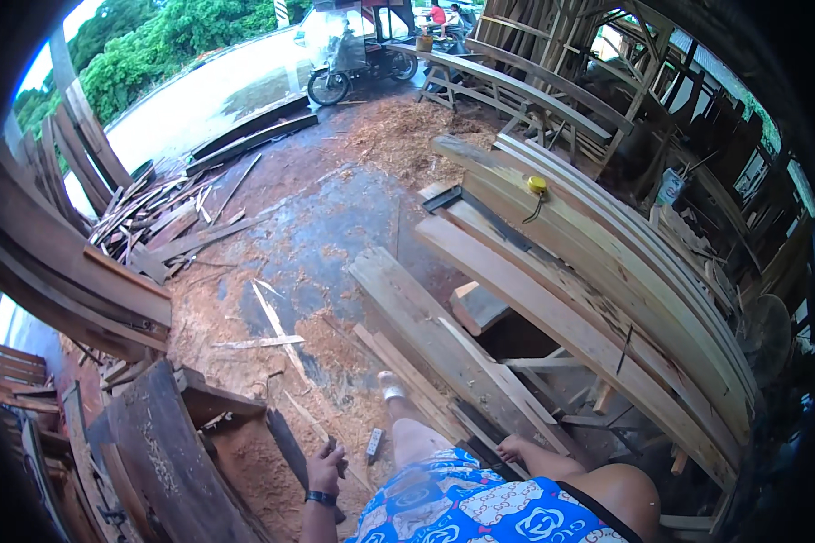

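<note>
With fingers half-curled, the left hand point(324, 471) is held by a dark narrow wooden strip point(286, 441); rightward, the right hand point(514, 449) is curled; any grip cannot be told.

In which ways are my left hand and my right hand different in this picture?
Wrist: the left hand has a dark wristband; the right hand shows none.
Place: the left hand is beside a dark, narrow board; the right hand is near the long timbers.
Forearm: the left hand's rises from the lower edge; the right hand's comes in from the right.
Both are bare, with bent fingers.
</note>
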`<state>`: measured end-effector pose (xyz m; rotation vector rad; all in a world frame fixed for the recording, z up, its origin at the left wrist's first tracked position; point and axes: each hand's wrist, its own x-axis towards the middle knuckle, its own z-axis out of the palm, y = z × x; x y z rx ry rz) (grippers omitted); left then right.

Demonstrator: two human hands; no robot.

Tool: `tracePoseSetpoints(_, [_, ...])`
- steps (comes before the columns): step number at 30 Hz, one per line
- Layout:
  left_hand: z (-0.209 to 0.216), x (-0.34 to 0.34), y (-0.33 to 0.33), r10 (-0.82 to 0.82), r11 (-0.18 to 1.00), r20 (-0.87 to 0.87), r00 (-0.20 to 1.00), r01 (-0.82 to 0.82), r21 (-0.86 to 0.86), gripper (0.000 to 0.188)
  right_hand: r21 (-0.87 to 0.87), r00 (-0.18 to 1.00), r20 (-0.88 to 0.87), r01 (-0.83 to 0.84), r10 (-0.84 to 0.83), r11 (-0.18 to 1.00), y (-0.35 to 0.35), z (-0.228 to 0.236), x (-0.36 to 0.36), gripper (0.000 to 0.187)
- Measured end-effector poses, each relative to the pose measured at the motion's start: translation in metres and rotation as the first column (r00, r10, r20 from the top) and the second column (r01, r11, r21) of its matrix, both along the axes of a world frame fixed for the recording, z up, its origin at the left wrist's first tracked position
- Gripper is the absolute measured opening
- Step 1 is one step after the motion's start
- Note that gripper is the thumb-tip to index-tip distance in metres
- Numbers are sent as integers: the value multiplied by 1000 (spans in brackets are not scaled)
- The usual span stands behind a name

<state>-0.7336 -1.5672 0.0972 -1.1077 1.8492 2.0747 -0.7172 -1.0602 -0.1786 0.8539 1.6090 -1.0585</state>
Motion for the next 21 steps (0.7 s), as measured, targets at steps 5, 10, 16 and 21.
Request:
tracePoseSetpoints(5, [22, -119, -59, 147, 986, 115, 982, -155, 66, 35, -74, 999, -22, 46, -48, 996, -75, -7, -171, 19])
tracePoseSetpoints(10, [62, -261, -102, 41, 997, 48, 998, -38, -67, 46, -125, 964, -261, -89, 54, 988, -160, 52, -383, 21])
tracePoseSetpoints(16, [67, -405, -185, -66, 997, 8, 998, 67, -26, 45, -117, 833, -549, -150, 62, 982, -274, 132, -598, 36])
tracePoseSetpoints(21, [59, -536, -264, -47, 997, 84, 995, 41, 71, 33, -42, 881, -460, -150, 115, 988, -342, 120, -690, 33])
